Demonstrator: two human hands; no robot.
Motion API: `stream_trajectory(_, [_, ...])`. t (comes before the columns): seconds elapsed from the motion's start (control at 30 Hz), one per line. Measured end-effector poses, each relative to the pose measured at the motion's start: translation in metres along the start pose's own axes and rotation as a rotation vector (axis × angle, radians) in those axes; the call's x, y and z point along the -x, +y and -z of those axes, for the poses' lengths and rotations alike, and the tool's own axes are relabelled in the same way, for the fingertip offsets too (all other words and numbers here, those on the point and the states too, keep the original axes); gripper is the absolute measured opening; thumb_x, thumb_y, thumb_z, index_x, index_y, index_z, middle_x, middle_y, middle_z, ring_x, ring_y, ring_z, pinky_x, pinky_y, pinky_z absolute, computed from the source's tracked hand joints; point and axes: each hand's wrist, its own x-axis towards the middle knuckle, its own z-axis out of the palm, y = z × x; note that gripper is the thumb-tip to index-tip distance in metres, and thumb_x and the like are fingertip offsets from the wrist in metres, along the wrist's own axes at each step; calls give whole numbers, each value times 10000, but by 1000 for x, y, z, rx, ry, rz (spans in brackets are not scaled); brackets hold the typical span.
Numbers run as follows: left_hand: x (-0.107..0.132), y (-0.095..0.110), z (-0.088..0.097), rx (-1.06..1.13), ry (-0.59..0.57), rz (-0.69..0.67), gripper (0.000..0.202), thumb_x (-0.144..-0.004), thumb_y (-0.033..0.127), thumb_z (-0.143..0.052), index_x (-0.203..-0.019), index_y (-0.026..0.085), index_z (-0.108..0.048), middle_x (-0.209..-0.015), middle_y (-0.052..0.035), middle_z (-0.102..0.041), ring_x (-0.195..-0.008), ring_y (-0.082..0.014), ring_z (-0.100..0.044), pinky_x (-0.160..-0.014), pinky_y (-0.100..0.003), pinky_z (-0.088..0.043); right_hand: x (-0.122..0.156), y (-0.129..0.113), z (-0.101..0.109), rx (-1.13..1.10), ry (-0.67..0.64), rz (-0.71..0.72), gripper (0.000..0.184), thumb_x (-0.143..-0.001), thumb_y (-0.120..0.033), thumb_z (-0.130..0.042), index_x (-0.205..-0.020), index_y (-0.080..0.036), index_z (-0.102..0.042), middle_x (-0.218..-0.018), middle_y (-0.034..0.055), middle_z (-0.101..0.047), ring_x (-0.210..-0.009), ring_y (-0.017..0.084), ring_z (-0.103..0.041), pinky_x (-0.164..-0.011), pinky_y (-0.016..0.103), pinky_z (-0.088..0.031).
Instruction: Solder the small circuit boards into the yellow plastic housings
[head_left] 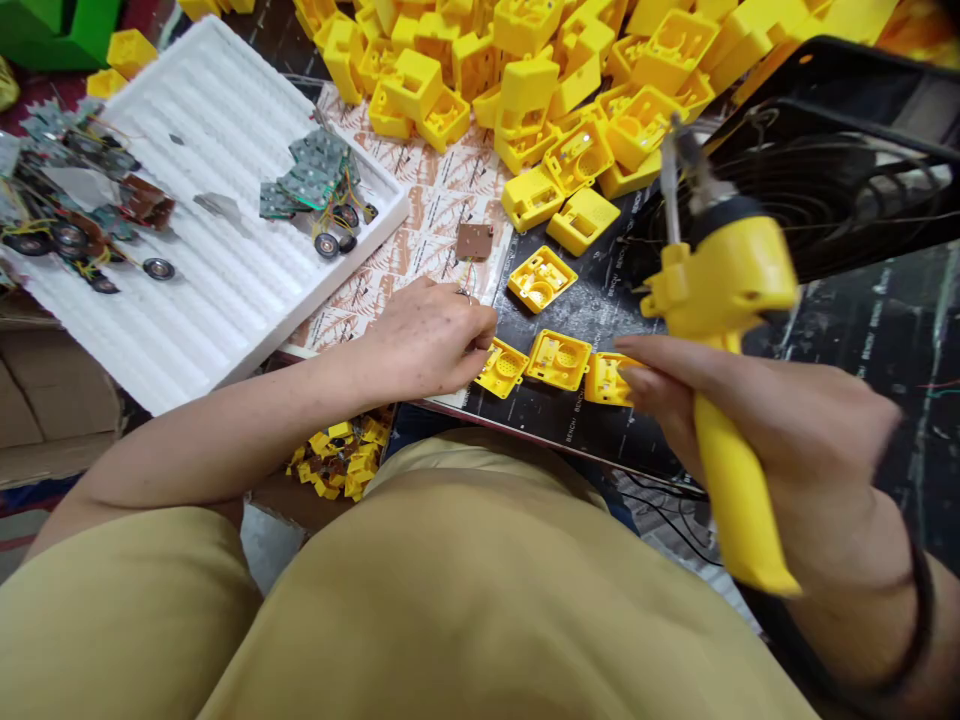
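Note:
My right hand (pixel 795 430) is wrapped round the handle of a yellow soldering gun (pixel 731 275), its metal tip pointing up and away from me. Below the gun's head, the thumb and a finger come close to a small yellow plastic housing (pixel 606 380); whether they touch it I cannot tell. My left hand (pixel 442 335) has its fingers curled together at another yellow housing (pixel 504 370), partly covering it. What those fingers pinch is hidden. Just beyond them lies a small brown circuit board (pixel 475 241) with thin wires running toward the hand. Between both hands sits an open housing (pixel 559 360).
A white foam tray (pixel 255 330) at left carries circuit boards (pixel 311 175) with wired round parts. Many yellow housings (pixel 435 80) are heaped at the back. A black fan (pixel 810 180) stands at right. Below the table edge is a pile of yellow and brown pieces (pixel 341 460).

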Motion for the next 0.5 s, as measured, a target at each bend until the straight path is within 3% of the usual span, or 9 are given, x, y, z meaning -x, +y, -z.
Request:
stream_trajectory(0.07, [9,-8,3,63,71,-4,247,-893,330,-528,-904,195,-735,-820,-40,-738,-833,-210,-671,-807,-339,-478,-18,4,-9,92,28,143,130,-1003,-295,-595,-1121,-267,-643,-788,-25,-704,-639,147,-677,-564,250,-479])
stream_trajectory(0.13, [16,-20,8,109,179,36,277,-929,359,-505,-952,210,-737,-916,-39,-746,-900,-204,-672,-857,-335,-481,-33,6,-16,184,44,216,183,-998,-367,-608,-1101,-216,-617,-897,31,-738,-732,181,-713,-568,268,-476])
stream_trajectory(0.2, [16,-33,11,84,266,101,309,-955,321,-459,-1025,221,-743,-1004,-58,-742,-962,-222,-668,-889,-356,-478,-46,6,-25,280,39,195,366,-982,-532,-587,-1102,-188,-611,-867,65,-730,-727,215,-714,-517,287,-422])
stream_trajectory(0.3, [-2,-49,10,-22,252,70,395,-936,192,-407,-1173,232,-721,-1143,-87,-715,-1098,-265,-636,-940,-407,-464,-66,7,-42,408,-67,115,560,-965,-699,-483,-1101,-177,-634,-789,80,-690,-680,236,-690,-469,278,-312])
stream_trajectory(0.37, [-22,-55,6,-86,192,-59,411,-909,160,-421,-1186,243,-713,-1245,-72,-677,-1238,-289,-569,-1012,-442,-432,-77,10,-51,406,-157,109,504,-1001,-632,-454,-1148,-180,-622,-857,96,-695,-689,239,-680,-486,273,-345])
stream_trajectory(0.5, [-47,-58,4,-116,104,-180,294,-888,183,-472,-1013,208,-737,-1256,-67,-665,-1346,-314,-486,-1091,-483,-368,-85,22,-49,236,-284,297,320,-1060,-342,-343,-1225,-186,-569,-997,100,-693,-851,235,-690,-662,321,-521])
